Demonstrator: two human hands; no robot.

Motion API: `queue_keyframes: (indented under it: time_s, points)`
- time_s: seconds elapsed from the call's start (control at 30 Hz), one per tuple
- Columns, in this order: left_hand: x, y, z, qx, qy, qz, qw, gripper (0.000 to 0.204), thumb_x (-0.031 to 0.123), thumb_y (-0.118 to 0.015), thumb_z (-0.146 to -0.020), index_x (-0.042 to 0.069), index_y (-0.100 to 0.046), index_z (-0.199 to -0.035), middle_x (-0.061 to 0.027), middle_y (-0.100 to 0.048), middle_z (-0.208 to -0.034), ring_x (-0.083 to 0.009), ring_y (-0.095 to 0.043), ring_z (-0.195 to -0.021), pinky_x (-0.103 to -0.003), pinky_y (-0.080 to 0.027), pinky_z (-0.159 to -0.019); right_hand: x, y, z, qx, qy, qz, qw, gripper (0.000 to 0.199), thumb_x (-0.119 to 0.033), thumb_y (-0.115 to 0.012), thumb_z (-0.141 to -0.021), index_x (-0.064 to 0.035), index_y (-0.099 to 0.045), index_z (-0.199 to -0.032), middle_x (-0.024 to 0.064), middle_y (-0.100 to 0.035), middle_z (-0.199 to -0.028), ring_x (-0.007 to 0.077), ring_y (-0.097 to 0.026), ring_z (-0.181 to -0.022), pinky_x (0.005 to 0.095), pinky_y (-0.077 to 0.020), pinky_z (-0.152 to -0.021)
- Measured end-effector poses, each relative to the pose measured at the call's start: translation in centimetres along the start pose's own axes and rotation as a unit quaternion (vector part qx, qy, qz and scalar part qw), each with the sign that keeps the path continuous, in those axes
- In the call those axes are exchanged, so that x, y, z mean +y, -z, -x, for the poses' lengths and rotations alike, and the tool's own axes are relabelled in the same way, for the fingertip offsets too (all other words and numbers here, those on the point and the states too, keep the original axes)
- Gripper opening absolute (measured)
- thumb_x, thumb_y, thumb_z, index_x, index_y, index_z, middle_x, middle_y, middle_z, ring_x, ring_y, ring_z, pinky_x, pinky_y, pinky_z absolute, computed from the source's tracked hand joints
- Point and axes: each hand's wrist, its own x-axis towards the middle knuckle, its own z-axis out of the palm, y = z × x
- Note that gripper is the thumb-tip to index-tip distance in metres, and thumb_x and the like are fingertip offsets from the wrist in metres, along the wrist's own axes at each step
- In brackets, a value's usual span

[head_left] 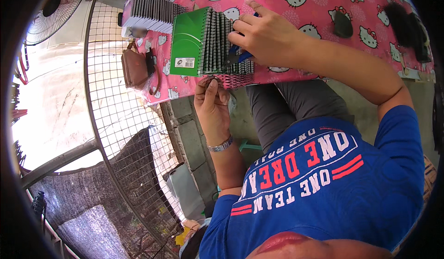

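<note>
A stack of spiral notebooks with a green cover lies near the table's edge, its black coil bindings facing right. My right hand is closed around blue-handled pliers, whose dark jaws rest against the coils near the stack's lower corner. Just below that corner, my left hand has its thumb and fingers pinched together at the end of the bindings. What sits between those fingertips is too small to make out.
Behind the green stack stands another pile of spiral notebooks. A brown bag with a strap lies at the table's left edge. On the pink patterned tablecloth are a dark oval object and a black item. Wire mesh borders the left.
</note>
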Motion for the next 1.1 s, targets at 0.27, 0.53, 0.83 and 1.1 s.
queue_keyframes:
  time_s: [0.27, 0.53, 0.83, 1.1]
  points:
    - [-0.3, 0.5, -0.2, -0.006, 0.000, -0.094, 0.996, 0.003, 0.005, -0.059, -0.094, 0.006, -0.060, -0.096, -0.0017, -0.058, -0.078, -0.0100, -0.048, -0.059, -0.023, -0.039, -0.052, -1.2, 0.8, -1.2, -0.160, -0.031, -0.016, 0.986, 0.007, -0.014, -0.058, -0.078, -0.0088, -0.062, -0.081, 0.0049, -0.063, -0.078, 0.0219, -0.064, -0.084, 0.0368, -0.0500, -0.075]
    - [-0.2, -0.4, -0.1, 0.053, 0.046, 0.031, 0.997, 0.008, 0.003, -0.063, -0.091, 0.002, -0.061, -0.099, -0.0002, -0.058, -0.075, -0.0077, -0.045, -0.053, -0.023, -0.035, -0.050, 0.2, -1.2, 1.4, 0.036, -0.005, 0.018, 0.999, 0.008, -0.015, -0.059, -0.078, -0.0091, -0.062, -0.082, 0.0060, -0.063, -0.077, 0.0229, -0.064, -0.081, 0.0377, -0.0504, -0.074]
    - [-1.3, 0.2, -0.2, 0.035, 0.002, -0.105, 0.994, 0.011, 0.003, -0.066, -0.088, 0.001, -0.061, -0.098, 0.0001, -0.056, -0.072, -0.0063, -0.044, -0.053, -0.021, -0.030, -0.048, -0.8, 0.0, 0.7, -0.221, -0.067, -0.023, 0.973, 0.011, -0.017, -0.062, -0.076, -0.0103, -0.062, -0.084, 0.0027, -0.060, -0.078, 0.0210, -0.063, -0.084, 0.0392, -0.0478, -0.080]
    - [-1.7, 0.6, -0.2, 0.038, 0.042, -0.105, 0.993, 0.003, 0.003, -0.060, -0.092, 0.005, -0.060, -0.089, -0.0016, -0.057, -0.073, -0.0091, -0.048, -0.055, -0.023, -0.037, -0.051, -1.3, -1.4, 1.3, -0.058, 0.004, 0.023, 0.998, 0.009, -0.017, -0.060, -0.076, -0.0097, -0.061, -0.082, 0.0046, -0.065, -0.085, 0.0202, -0.062, -0.083, 0.0373, -0.0489, -0.076]
